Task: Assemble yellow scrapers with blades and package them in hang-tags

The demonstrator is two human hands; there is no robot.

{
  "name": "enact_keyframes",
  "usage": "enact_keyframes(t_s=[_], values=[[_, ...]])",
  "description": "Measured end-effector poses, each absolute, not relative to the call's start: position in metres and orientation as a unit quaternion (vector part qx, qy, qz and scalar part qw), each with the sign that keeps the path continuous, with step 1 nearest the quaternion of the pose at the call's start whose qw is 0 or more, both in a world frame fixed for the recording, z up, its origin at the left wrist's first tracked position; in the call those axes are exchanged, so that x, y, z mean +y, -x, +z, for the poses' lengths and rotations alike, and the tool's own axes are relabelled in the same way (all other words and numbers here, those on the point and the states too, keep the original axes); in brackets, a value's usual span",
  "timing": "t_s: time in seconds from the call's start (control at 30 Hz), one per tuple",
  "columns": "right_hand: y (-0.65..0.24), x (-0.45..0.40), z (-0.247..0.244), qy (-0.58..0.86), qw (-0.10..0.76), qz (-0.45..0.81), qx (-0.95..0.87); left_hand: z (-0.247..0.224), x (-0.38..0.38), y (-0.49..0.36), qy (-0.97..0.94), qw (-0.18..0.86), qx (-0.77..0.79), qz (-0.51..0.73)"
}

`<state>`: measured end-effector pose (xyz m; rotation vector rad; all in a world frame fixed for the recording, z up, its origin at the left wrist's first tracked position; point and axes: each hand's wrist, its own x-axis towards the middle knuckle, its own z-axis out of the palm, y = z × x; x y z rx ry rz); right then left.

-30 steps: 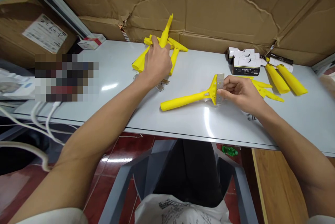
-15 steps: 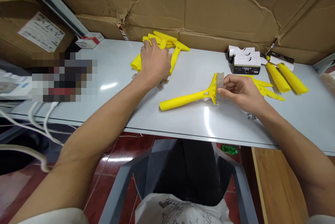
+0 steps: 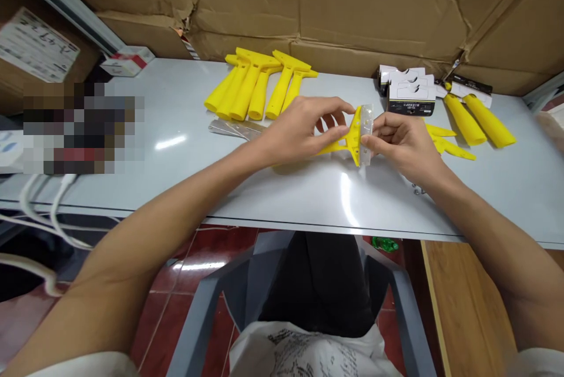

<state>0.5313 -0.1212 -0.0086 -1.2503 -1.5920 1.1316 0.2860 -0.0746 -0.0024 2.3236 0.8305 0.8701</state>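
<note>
My right hand [image 3: 403, 145] pinches the clear-and-metal blade piece [image 3: 366, 136] at the head of a yellow scraper [image 3: 355, 142]. From the left, my left hand [image 3: 297, 130] reaches over the scraper's handle, its index fingertip and thumb at the head and neck. Most of the handle is hidden beneath that hand. Behind my left hand lies a group of yellow scraper handles [image 3: 247, 86], heads toward the cardboard. Several flat metal blades [image 3: 235, 128] rest close to my left wrist. Small metal pieces [image 3: 418, 189] lie under my right wrist.
Black-and-white boxes [image 3: 410, 95] stand at the back right, with two yellow handles [image 3: 489, 121] beside them. More yellow parts [image 3: 453, 145] lie behind my right hand. Cardboard [image 3: 335, 7] walls the white table [image 3: 176, 189]. A small red-and-white box [image 3: 127, 61] sits at back left.
My left hand has left the group of yellow handles and come right to the scraper. The handles now lie spread in full view. My right hand still pinches the blade piece.
</note>
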Motion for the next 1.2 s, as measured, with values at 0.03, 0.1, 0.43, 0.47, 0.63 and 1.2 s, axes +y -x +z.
enact_keyframes(t_s=[0.03,0.1,0.43,0.47,0.63,1.2], values=[[-0.531,-0.121,-0.01,0.493,0.398,0.445,-0.633,-0.004,-0.08,-0.29,-0.849,0.283,0.309,0.323],[-0.529,-0.122,-0.012,0.493,0.397,0.424,-0.647,-0.007,-0.087,-0.295,-0.829,0.323,0.32,0.327],[-0.515,-0.138,-0.017,0.502,0.352,0.252,-0.749,-0.013,-0.086,-0.302,-0.821,0.304,0.341,0.342],[-0.514,-0.138,-0.017,0.504,0.349,0.253,-0.748,-0.012,-0.084,-0.3,-0.819,0.311,0.341,0.341],[-0.52,-0.13,-0.011,0.521,0.376,0.212,-0.736,0.006,-0.056,-0.272,-0.758,0.39,0.37,0.37],[-0.659,-0.083,0.03,0.64,0.145,0.02,-0.755,-0.014,-0.079,-0.29,-0.748,0.54,0.355,0.151]])
